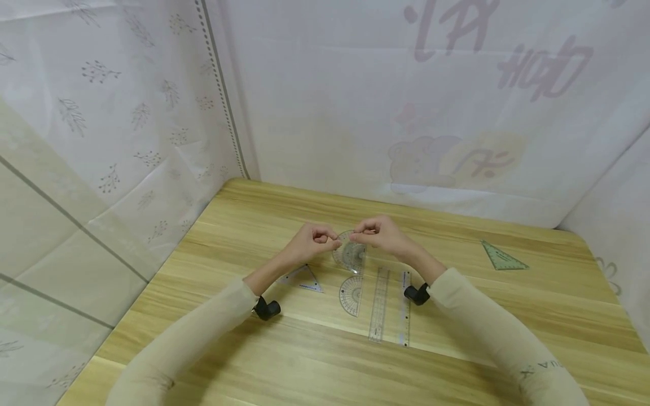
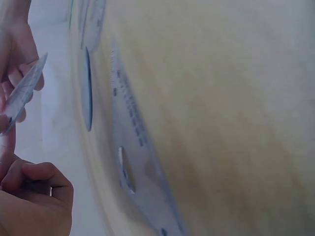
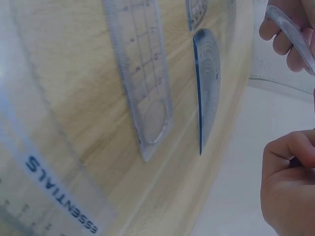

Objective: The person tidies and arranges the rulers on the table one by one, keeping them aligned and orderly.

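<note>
A clear protractor is held up off the table between both hands. My left hand pinches one side of it with thumb and finger. On the other side my right hand pinches it too, other fingers curled. Below the hands another clear protractor lies on the table, overlapping the held one in the head view. A smaller protractor lies nearer my body. Left of these is a clear set square, partly under the left forearm.
Two clear rulers, a wide ruler and another ruler, lie side by side near the right wrist. A green set square lies far right on the wooden table. Printed cloth walls surround the back and sides.
</note>
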### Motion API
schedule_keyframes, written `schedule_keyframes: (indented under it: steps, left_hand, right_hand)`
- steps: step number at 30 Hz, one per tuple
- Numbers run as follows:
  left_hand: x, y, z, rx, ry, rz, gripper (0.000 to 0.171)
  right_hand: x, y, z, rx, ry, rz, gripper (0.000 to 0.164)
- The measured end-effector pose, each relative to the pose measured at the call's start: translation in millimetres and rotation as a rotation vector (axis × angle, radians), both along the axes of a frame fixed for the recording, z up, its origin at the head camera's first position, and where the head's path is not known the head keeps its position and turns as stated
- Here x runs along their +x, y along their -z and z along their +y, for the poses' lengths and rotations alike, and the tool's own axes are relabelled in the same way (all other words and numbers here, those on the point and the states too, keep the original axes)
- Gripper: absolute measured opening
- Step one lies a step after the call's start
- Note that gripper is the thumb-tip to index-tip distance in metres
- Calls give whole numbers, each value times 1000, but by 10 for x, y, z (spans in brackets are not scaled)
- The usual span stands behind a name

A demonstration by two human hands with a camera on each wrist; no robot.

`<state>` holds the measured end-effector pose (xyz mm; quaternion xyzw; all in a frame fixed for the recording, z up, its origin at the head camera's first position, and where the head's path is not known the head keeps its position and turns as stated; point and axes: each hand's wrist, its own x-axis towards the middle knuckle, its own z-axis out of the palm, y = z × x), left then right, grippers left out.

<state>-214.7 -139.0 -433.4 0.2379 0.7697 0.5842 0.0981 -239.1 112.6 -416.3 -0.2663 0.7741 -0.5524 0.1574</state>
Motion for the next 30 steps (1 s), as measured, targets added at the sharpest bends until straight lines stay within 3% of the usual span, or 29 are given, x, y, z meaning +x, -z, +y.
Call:
schedule_keyframes:
  steps: [6,11,18,22,30]
  left_hand:
    - [54,46,-3,19,25,46,19]
    - [123,92,-6,-26,53,80,14]
    - [230,108,22,-16,70,22,18]
    - [307,59,44,-14,80,9,18]
    - [385,72,21,-80,113,10,22]
  right_hand:
    - [35,21,35,-42,22,0,23]
    - [75,1,60,-68,31,-3,19]
    - [106,-23,107,-10,-6,11,19]
    - [107,-15,137,-26,-36,-4,15]
    - [107,-23,177,38,-131,51,17]
